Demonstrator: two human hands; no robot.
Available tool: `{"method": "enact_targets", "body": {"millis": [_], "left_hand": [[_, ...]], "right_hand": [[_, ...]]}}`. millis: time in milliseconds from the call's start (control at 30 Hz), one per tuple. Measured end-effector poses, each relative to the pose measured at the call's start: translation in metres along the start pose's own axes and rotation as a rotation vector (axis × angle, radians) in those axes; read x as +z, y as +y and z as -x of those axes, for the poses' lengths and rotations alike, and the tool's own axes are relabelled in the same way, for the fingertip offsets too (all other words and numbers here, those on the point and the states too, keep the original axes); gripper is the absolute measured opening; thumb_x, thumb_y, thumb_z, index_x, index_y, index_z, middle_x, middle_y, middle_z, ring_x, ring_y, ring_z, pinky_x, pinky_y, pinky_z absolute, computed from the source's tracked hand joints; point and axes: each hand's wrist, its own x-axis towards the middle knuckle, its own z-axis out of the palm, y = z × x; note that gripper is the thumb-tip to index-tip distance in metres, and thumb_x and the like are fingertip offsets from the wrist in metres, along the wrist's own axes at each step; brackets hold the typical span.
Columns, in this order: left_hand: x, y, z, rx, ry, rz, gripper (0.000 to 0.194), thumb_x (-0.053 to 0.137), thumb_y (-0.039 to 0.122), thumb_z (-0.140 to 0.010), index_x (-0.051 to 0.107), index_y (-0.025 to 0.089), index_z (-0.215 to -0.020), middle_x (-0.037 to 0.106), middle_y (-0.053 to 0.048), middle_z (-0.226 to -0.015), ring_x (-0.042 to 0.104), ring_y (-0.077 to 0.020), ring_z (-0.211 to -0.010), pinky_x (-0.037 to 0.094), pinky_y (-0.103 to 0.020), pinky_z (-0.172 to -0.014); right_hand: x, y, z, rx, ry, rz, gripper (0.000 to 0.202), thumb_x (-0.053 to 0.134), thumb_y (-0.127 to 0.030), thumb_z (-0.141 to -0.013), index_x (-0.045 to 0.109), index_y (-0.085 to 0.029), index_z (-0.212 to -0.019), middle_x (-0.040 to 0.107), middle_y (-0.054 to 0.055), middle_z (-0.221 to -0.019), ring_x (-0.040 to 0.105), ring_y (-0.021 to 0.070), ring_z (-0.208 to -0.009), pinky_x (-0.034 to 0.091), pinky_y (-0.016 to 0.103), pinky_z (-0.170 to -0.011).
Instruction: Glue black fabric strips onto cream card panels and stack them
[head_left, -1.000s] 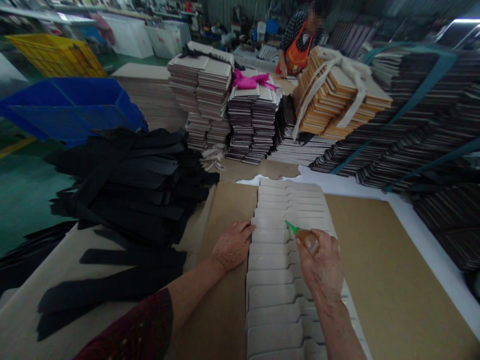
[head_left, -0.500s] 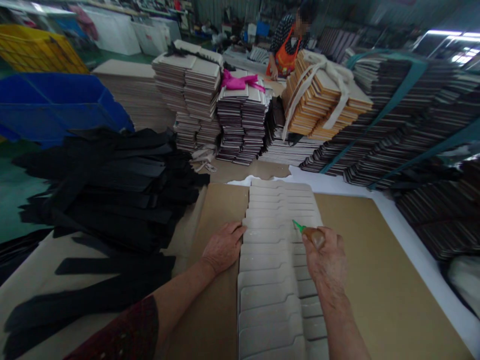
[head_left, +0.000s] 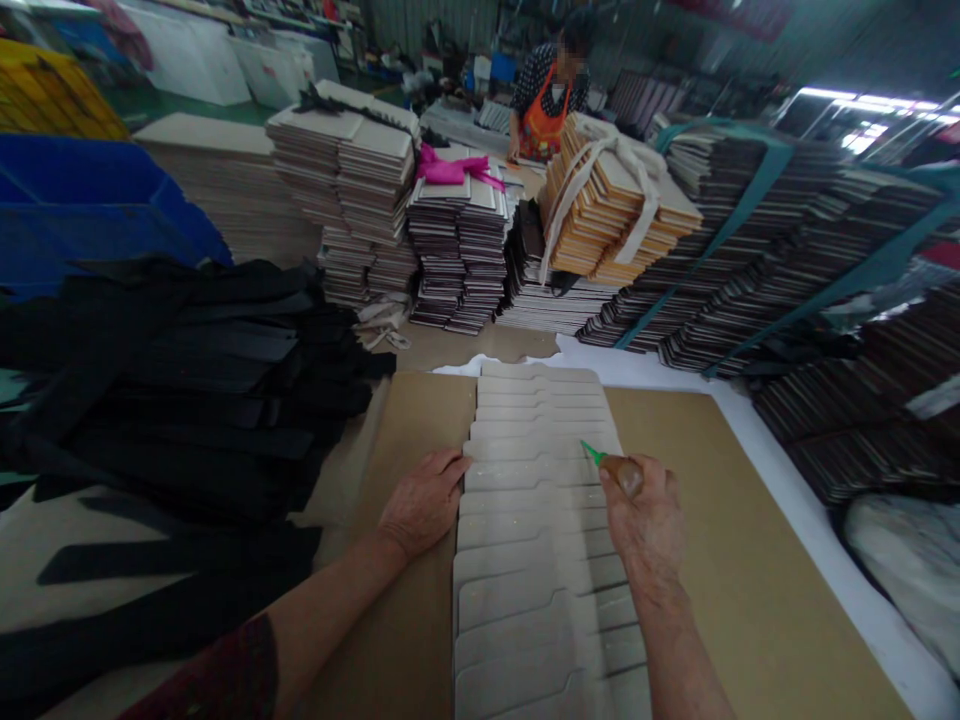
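Observation:
A long row of overlapping pale grey card pieces [head_left: 510, 600] runs up the middle of a brown board [head_left: 750, 560]. At the row's left edge rests my left hand [head_left: 429, 500], its fingers together and their tips against the pieces; whether anything is gripped is hidden. My right hand [head_left: 649, 505] is wrapped round a small brownish bottle [head_left: 627, 476] with a green nozzle [head_left: 592, 453]. The nozzle points up and left, over the right part of the row.
Black fabric strips [head_left: 187, 380] are heaped at left beside a blue crate [head_left: 90, 220]. Behind the board stand stacks of card [head_left: 457, 250], one topped with pink cloth [head_left: 454, 168], and a tied orange-edged bundle [head_left: 615, 205]. A person in an orange apron [head_left: 544, 125] is beyond.
The view has swung slightly, so most of the scene sits further left. Against the row, the right hand with the bottle has moved a little to the right; the left hand stays at its edge.

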Motion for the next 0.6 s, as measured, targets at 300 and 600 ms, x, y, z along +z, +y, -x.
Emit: {"method": "enact_targets", "body": {"millis": [300,600], "left_hand": [[0.004,-0.003,0.0,-0.004,-0.004,-0.01,0.042,0.049,0.008,-0.086,0.059,0.018,-0.125,0.059,-0.009,-0.125,0.054,-0.0232,-0.114,0.045,-0.04,-0.107],[0.005,-0.004,0.002,-0.017,-0.018,-0.014,0.041,0.047,0.009,-0.088,0.058,0.018,-0.126,0.058,-0.009,-0.128,0.054,-0.0234,-0.116,0.045,-0.041,-0.108]], "right_hand": [[0.0,0.017,-0.016,0.079,0.017,0.004,0.037,0.055,-0.049,-0.088,0.054,-0.026,-0.117,0.056,0.006,-0.11,0.055,0.0214,-0.08,0.036,0.031,-0.068],[0.005,0.029,-0.021,0.098,0.059,-0.183,0.045,0.059,-0.054,-0.08,0.057,-0.025,-0.114,0.057,0.008,-0.109,0.056,0.0261,-0.089,0.044,0.04,-0.079]]}}
